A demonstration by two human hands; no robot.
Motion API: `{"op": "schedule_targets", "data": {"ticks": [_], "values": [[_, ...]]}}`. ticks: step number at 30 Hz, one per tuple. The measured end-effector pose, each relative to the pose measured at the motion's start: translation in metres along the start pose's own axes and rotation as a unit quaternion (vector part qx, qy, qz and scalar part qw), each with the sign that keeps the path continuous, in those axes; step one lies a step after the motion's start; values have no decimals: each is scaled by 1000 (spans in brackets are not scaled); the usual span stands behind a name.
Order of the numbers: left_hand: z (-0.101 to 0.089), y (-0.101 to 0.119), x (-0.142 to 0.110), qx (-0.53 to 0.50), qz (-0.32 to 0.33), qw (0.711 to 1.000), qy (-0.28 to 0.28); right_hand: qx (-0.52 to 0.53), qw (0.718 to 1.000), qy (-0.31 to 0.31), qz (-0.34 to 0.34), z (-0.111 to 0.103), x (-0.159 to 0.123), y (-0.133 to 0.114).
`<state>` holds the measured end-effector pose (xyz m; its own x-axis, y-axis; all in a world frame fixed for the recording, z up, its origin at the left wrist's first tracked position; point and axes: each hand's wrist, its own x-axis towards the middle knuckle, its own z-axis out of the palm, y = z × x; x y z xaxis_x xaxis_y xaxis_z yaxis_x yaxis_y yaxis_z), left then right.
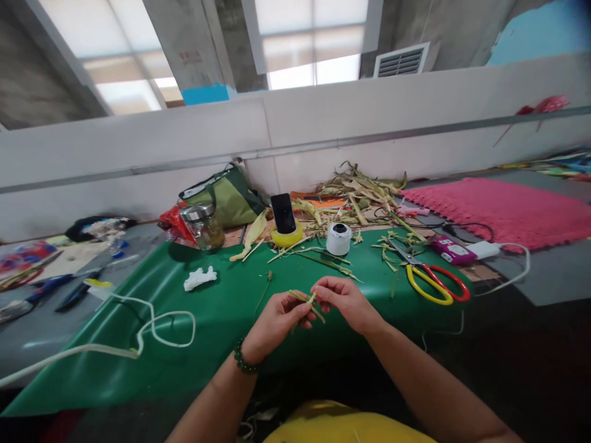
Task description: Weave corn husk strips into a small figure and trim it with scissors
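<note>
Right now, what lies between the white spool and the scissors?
Loose plant scraps lie on the green cover between the white spool and the scissors, in the head view.

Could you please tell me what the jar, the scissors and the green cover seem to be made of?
The jar is see-through, so probably clear glass, though plastic is possible; its silvery, shiny lid looks like metal. The scissors have grey blades, apparently steel, and smooth red and yellow handles, likely plastic. The green cover looks like smooth vinyl, judging by its glossy light streaks.
</note>
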<state>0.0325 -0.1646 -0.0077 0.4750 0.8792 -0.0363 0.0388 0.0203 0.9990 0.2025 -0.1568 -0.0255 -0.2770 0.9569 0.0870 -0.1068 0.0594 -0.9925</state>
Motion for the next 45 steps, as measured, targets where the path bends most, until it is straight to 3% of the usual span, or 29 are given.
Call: {"op": "schedule_targets", "data": {"ticks": [4, 7, 11, 13, 18, 26, 32, 35, 38, 40, 41, 42, 44, 45], "values": [[15, -7, 3, -25, -10, 999, 38, -35, 999, 3, 11, -9, -5, 5], [25, -9, 4, -44, -1, 998, 52, 6, 999, -7, 32, -14, -9, 8], [36, -8, 7, -56, -26, 997, 36, 9, 1000, 24, 4, -23, -16, 8], [39, -8, 9, -58, -31, 998, 20, 9, 1000, -5, -4, -30, -19, 6], [45, -13, 15, -78, -54, 995, 19, 63, 987, -149, 6, -47, -23, 9], [52, -15, 24, -89, -99, 991, -10, 17, 992, -112, -54, -61, -23, 13], [59, -8, 30, -92, -114, 989, -31, 48, 981, -184, -28, -71, -24, 10], [61, -9, 33, -97, -115, 988, -43, -7, 987, -154, -40, -72, -24, 6], [59, -11, 36, -116, -117, 986, -17, -69, 989, -116, -53, -83, -26, 3], [56, -12, 37, -123, -125, 984, 12, -155, 985, -30, -66, -102, -31, 2], [54, -12, 38, -125, -129, 983, 25, -226, 971, 44, -70, -116, -34, 3], [52, -12, 39, -127, -133, 982, 32, -322, 934, 138, -70, -130, -38, 5], [48, -13, 39, -133, -139, 980, 43, -525, 812, 255, -20, -157, -46, 10], [46, -14, 40, -135, -140, 980, 47, -600, 750, 277, 39, -168, -50, 13]]}}
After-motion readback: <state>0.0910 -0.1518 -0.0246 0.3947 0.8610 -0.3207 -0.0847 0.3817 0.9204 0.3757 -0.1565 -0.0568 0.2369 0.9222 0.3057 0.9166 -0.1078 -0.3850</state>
